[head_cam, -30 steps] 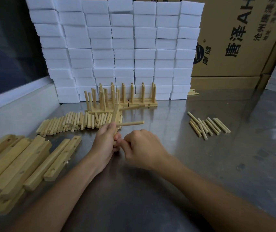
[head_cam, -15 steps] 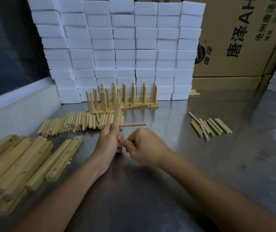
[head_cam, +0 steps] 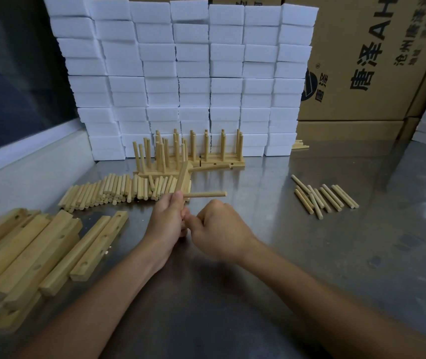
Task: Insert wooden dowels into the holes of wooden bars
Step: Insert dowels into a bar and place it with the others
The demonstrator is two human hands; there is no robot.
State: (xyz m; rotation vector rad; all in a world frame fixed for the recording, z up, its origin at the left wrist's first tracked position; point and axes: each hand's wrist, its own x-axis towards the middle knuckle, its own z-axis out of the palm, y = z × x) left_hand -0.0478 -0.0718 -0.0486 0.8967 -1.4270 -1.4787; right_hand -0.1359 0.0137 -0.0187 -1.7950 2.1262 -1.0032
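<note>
Steel table (head_cam: 362,255) — white foam blocks (head_cam: 181,73), cardboard boxes (head_cam: 375,60) behind.

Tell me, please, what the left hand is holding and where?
The left hand grips a wooden bar near its lower end, a dowel projecting sideways.

Bare forearms, no sleeves; hands (head_cam: 193,224) ungloved
</note>
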